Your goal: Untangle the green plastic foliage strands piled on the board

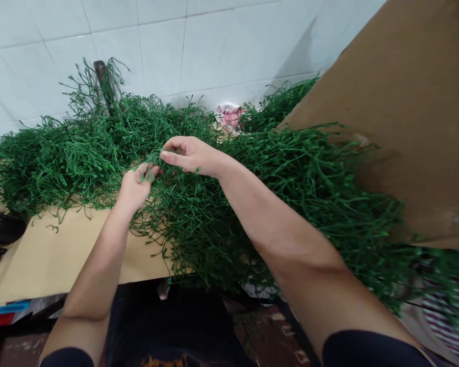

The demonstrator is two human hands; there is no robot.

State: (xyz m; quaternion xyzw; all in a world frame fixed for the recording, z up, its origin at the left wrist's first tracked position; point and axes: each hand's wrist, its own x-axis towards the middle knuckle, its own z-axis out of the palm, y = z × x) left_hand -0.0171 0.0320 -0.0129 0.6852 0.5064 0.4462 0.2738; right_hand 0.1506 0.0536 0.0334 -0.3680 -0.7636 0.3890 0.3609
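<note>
Thin green stems with small bud tips, which look like artificial plant stems, lie in a thick heap [80, 148] along the wall and in another pile [298, 173] under my right forearm. My left hand [134, 187] is closed around a few green plastic stems [149, 171], somewhat blurred, at its fingertips. Close by on the right, my right hand [189, 154] is bent over with thumb and fingers pinched at the top of the same stems. The exact grip of its fingertips is partly hidden. Both hands hover just above the piles.
Brown cardboard [61, 250] covers the table, and a large cardboard sheet [416, 127] leans at the right. Among the stems stand a dark upright bar [100, 76] and a pink-and-white item [229, 117]. Black objects [2, 227] sit at the left edge. White tiled wall [214, 46] rises behind.
</note>
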